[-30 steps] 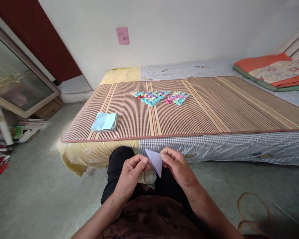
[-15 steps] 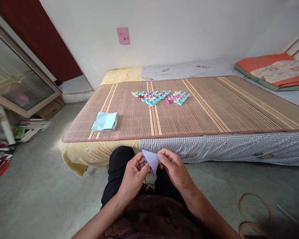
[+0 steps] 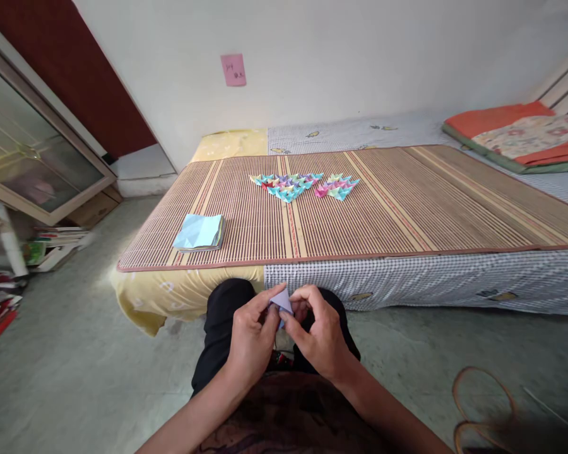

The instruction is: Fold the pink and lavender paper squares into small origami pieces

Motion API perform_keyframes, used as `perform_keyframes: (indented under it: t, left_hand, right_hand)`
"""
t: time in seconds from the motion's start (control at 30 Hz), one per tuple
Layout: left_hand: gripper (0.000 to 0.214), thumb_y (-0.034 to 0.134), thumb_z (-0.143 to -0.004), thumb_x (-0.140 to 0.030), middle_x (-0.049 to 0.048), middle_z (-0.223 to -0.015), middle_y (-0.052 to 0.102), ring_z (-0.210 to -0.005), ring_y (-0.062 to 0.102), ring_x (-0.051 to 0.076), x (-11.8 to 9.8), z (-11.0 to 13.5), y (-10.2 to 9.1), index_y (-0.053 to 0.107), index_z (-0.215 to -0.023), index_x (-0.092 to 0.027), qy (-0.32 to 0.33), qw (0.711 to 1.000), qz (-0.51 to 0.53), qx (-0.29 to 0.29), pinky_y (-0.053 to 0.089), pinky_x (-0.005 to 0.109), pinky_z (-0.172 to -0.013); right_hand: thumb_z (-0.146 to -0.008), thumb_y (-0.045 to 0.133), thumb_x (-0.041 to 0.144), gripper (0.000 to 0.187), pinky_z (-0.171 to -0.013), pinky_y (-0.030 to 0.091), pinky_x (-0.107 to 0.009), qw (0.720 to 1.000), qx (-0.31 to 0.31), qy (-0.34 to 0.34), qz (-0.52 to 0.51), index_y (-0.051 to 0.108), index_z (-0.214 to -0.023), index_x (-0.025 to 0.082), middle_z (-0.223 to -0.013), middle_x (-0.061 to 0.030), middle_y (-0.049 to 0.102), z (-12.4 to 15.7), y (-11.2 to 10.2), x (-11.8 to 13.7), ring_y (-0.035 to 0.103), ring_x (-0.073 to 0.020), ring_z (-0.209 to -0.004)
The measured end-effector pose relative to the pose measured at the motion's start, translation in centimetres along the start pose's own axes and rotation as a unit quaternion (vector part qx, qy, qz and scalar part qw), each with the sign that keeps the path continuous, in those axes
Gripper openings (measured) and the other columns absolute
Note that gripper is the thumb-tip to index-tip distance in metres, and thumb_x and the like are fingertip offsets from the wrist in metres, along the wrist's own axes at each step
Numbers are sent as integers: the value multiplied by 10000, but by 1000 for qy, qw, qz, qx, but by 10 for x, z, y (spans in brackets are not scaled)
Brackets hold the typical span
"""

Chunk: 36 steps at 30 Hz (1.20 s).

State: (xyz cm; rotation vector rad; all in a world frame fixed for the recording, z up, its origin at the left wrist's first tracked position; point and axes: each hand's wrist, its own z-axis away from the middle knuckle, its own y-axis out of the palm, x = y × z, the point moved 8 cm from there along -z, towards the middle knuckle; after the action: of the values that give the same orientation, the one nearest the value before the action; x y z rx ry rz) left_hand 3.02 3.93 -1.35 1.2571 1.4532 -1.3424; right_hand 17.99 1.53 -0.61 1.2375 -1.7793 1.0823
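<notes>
My left hand and my right hand meet over my lap, both pinched on a small folded piece of pale purple paper. Only its top corner shows between the fingers. On the bamboo mat ahead lie two triangular groups of small coloured folded paper pieces, the larger group on the left and the smaller group on the right. A stack of light blue paper squares rests near the mat's front left corner.
The mat covers a low bed with a checked and yellow sheet. Folded orange bedding lies at the far right. Books and papers sit on the floor at the left under a glass-fronted cabinet. A pink note hangs on the wall.
My hands have closed in together and the purple paper, a wide triangle before, is now folded smaller and mostly hidden by my fingers.
</notes>
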Motion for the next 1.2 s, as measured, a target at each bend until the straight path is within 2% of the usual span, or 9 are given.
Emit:
perform_keyframes:
  t: [0.17, 0.3, 0.43, 0.5, 0.63, 0.73, 0.9, 1.1, 1.2]
  left_hand:
    - [271, 691, -904, -242, 52, -977, 791, -677, 643, 154, 2, 2, 3, 824, -1141, -239, -25, 997, 74, 15, 536, 264, -635]
    - [261, 749, -890, -284, 6, -807, 729, -618, 615, 119, 4, 3, 7, 737, -1138, -204, -49, 985, 163, 16, 516, 217, -595]
    - [285, 795, -874, -326, -38, -741, 673, -600, 616, 109, 5, 5, 7, 568, -1012, -225, -51, 973, 226, -12, 507, 199, -581]
    - [262, 784, -883, -317, -39, -744, 662, -616, 612, 107, 6, 6, 8, 551, -961, -223, -52, 976, 210, -4, 503, 198, -594]
    - [154, 751, -883, -290, -29, -708, 648, -610, 582, 116, 9, 8, 5, 633, -921, -199, -53, 988, 143, 4, 464, 206, -583]
    - [84, 729, -869, -262, -27, -674, 630, -589, 541, 121, 9, 6, 1, 685, -865, -190, -52, 994, 91, -4, 423, 219, -563]
    - [20, 706, -839, -198, -23, -692, 626, -593, 495, 120, 4, 2, -4, 722, -831, -191, -32, 999, 34, -9, 384, 222, -554]
    - [169, 773, -821, -246, -18, -785, 636, -649, 541, 125, 8, 1, -4, 610, -856, -213, -40, 993, 111, -17, 434, 218, -603]
    - [160, 769, -836, -275, -22, -756, 619, -627, 528, 119, 11, 2, 1, 639, -892, -201, -63, 988, 142, 9, 420, 220, -595]
  right_hand:
    - [-927, 562, 135, 135, -649, 523, -279, 1000, -19, -25, 0, 560, -979, 260, -836, -2, 651, 0, -1, 1, 637, -168, -680]
    - [-983, 583, 225, 32, -600, 502, -269, 997, 5, 38, -62, 571, -969, 250, -806, 5, 642, -1, 1, -8, 648, -160, -638]
    - [-989, 609, 290, 72, -551, 459, -266, 991, 11, 86, -99, 571, -952, 241, -751, 11, 624, 0, 4, -15, 621, -162, -610]
    - [-985, 616, 299, 90, -538, 447, -264, 990, -1, 93, -110, 566, -939, 240, -749, 12, 620, 1, 4, -17, 605, -156, -595]
    - [-986, 595, 276, 67, -545, 468, -266, 988, -6, 95, -125, 558, -942, 242, -768, 8, 631, 2, 6, -18, 618, -157, -604]
    - [-955, 600, 215, 32, -624, 501, -280, 995, -7, 54, -78, 585, -961, 242, -842, -14, 659, 1, 4, -10, 634, -174, -694]
    - [-901, 577, 101, 210, -739, 511, -297, 999, 8, -21, -49, 652, -1027, 250, -964, -31, 660, -2, 2, 5, 627, -189, -834]
    - [-925, 591, 134, 154, -743, 497, -299, 996, 26, -7, -81, 694, -941, 247, -939, -32, 655, -5, 2, 2, 629, -196, -852]
    - [-917, 580, 126, 158, -764, 495, -303, 996, 26, -3, -82, 687, -914, 244, -929, -32, 650, -6, 1, -1, 640, -203, -882]
